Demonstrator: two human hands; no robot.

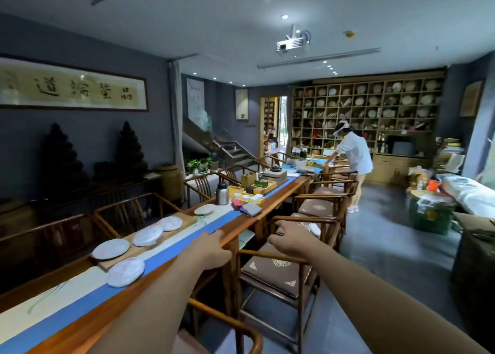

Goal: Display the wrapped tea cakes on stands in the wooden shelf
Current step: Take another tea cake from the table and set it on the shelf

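Note:
Several white paper-wrapped tea cakes lie on the long wooden table (233,235): one nearest me (126,272), one (110,249) and another (147,235) on a light wooden board, and more further along (170,223). My left hand (211,250) rests curled over the table's near edge, holding nothing. My right hand (290,237) hovers over a chair's backrest with fingers loosely bent, holding nothing. The wooden shelf (367,112) with many cubbies fills the far wall, tea cakes on display in it.
Wooden armchairs (278,270) with brown cushions line the table's right side. A steel thermos (222,192), cups and tea trays sit mid-table. Another person (353,158) in a white shirt leans over the far end. Boxes and clutter (431,209) stand at right; grey floor lies between.

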